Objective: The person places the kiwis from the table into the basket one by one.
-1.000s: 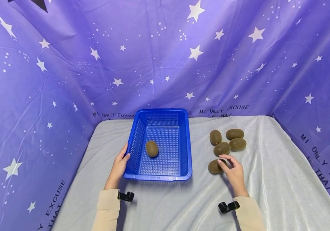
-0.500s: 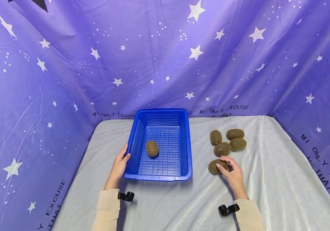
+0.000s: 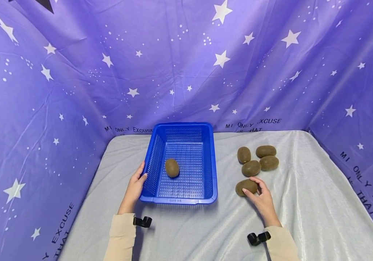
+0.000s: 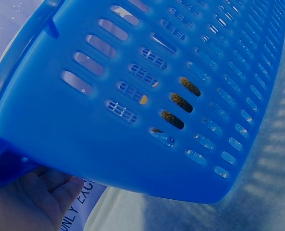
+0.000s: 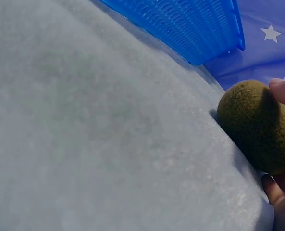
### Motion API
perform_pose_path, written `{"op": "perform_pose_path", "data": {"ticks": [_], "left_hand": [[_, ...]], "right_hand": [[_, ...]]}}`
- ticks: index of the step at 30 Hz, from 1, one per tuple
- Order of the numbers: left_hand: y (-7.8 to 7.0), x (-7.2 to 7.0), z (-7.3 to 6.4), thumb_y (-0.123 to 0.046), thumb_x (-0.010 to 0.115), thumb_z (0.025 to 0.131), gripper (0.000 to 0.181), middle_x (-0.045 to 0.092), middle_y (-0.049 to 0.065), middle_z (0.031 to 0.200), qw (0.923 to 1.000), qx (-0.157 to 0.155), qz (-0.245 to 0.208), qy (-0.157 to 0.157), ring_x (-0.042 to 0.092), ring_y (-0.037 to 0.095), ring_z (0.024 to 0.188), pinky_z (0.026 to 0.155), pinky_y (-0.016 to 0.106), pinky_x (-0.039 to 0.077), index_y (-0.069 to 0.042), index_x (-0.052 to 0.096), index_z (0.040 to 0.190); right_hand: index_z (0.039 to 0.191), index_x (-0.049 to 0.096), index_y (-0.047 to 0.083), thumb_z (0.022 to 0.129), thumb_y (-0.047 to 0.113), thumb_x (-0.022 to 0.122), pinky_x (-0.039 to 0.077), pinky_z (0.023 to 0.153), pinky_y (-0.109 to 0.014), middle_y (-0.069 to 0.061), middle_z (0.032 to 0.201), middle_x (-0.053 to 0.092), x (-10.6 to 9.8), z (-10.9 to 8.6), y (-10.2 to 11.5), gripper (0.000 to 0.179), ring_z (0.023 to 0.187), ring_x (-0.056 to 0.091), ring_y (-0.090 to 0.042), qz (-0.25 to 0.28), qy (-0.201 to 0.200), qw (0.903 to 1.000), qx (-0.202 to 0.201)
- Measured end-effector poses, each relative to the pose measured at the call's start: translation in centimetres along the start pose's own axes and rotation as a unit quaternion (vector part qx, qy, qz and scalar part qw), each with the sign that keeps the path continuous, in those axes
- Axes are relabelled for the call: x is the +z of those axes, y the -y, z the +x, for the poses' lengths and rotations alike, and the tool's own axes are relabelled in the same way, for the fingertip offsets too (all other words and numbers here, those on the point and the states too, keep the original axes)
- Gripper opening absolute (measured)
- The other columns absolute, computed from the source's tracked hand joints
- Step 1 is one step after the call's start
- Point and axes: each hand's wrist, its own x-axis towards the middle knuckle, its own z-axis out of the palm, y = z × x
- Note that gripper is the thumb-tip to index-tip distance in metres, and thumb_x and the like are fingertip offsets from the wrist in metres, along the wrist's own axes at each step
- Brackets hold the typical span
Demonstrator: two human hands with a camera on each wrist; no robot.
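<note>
Sliding down from its place a second earlier, the thumb of a person's right hand now presses the near side of a brown kiwi, which lies on the cloth in virtually the same spot. Thumb and fingertips pinch that held kiwi, parted by its girth, its rounded end pointing toward nine o'clock. Six kiwis are counted: the held one; four more kiwis grouped close together just off it toward one o'clock; and a lone kiwi inside the one blue basket, left of the floor's middle, toward nine o'clock. At the basket's rim, between eight and nine o'clock, the left hand grips, thumb on top, fingers curled below. Pale cloth separates the rim's three o'clock side from the held kiwi. Another stretch runs from the group of four to the table's sloping three o'clock edge. At twelve o'clock, the basket's far rim stands right by a purple curtain printed with white stars. Two cream sleeves reach in from six o'clock, two black wrist mounts beside their cuffs.
</note>
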Motion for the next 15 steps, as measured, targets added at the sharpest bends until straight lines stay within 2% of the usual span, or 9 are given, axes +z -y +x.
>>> {"op": "perform_pose_path", "data": {"ticks": [4, 7, 10, 13, 15], "left_hand": [[0.2, 0.1, 0.0, -0.005, 0.039, 0.098, 0.053, 0.018, 0.019, 0.154, 0.9999, 0.012, -0.002, -0.004, 0.012, 0.033, 0.143, 0.116, 0.048, 0.009, 0.005, 0.021, 0.147], [0.3, 0.2, -0.2, -0.011, 0.040, 0.098, 0.055, 0.020, 0.022, 0.153, 0.9990, 0.044, -0.003, -0.010, 0.013, 0.035, 0.142, 0.116, 0.047, 0.010, 0.006, 0.022, 0.146], [0.3, 0.3, -0.3, -0.016, 0.041, 0.097, 0.056, 0.020, 0.023, 0.153, 0.9982, 0.058, -0.005, -0.012, 0.013, 0.036, 0.142, 0.116, 0.048, 0.010, 0.005, 0.023, 0.146], [0.2, 0.2, -0.3, -0.012, 0.041, 0.097, 0.055, 0.020, 0.021, 0.153, 0.9990, 0.042, -0.008, -0.012, 0.013, 0.034, 0.143, 0.116, 0.047, 0.010, 0.004, 0.023, 0.147], [0.0, 0.1, -0.2, -0.007, 0.040, 0.097, 0.054, 0.019, 0.019, 0.154, 0.9998, 0.018, -0.007, -0.008, 0.013, 0.033, 0.143, 0.116, 0.048, 0.010, 0.003, 0.022, 0.147]], "right_hand": [[0.132, 0.043, -0.005, 0.081, 0.004, 0.072, 0.029, 0.094, -0.003, -0.021, 0.135, 0.044, -0.1, 0.2, -1.5, 0.060, 0.114, 0.041, -0.003, -0.006, 0.009, 0.9999, 0.008], [0.134, 0.042, -0.001, 0.081, 0.008, 0.073, 0.027, 0.094, -0.002, -0.019, 0.137, 0.042, -0.1, 0.3, -2.2, 0.063, 0.115, 0.039, 0.000, -0.014, 0.015, 0.9998, 0.005], [0.136, 0.041, 0.001, 0.081, 0.011, 0.074, 0.025, 0.094, -0.001, -0.017, 0.138, 0.041, -0.1, 0.2, -2.4, 0.065, 0.115, 0.037, 0.005, -0.031, 0.022, 0.9993, 0.001], [0.137, 0.040, 0.003, 0.080, 0.013, 0.075, 0.024, 0.093, 0.001, -0.016, 0.139, 0.040, -0.1, 0.2, -2.5, 0.068, 0.115, 0.034, 0.008, -0.048, 0.025, 0.9985, -0.004], [0.137, 0.040, 0.004, 0.079, 0.014, 0.076, 0.024, 0.092, 0.002, -0.015, 0.140, 0.039, 0.0, 0.2, -2.6, 0.069, 0.117, 0.035, 0.005, -0.057, 0.027, 0.9980, -0.008]]}}
